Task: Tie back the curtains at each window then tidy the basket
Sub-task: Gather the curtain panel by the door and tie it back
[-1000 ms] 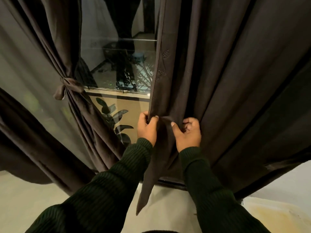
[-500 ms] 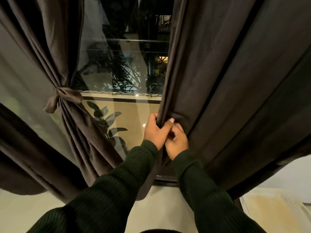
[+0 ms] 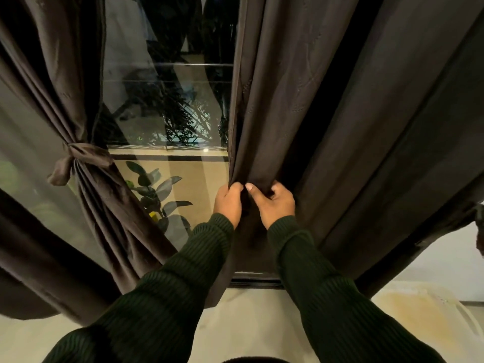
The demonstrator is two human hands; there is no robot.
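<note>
A dark brown right curtain point(image 3: 327, 132) hangs loose in front of the window. My left hand point(image 3: 228, 203) grips its inner edge, fingers curled round the gathered folds. Beside it my right hand point(image 3: 272, 203) pinches the same bunch of cloth, thumb on the front. The two hands nearly touch. The left curtain point(image 3: 65, 82) is drawn aside and bound at mid height by a knotted brown tie-back point(image 3: 78, 159). No basket is in view.
The window glass point(image 3: 167, 106) shows between the curtains, with a leafy plant point(image 3: 157, 195) behind its lower pane. A pale floor point(image 3: 248, 315) runs along the bottom, and a yellowish stained patch point(image 3: 419, 307) lies at the lower right.
My hands have bunched the right curtain's edge together: they were apart on the cloth a second ago, then overlapped, and now hold it side by side a little further right.
</note>
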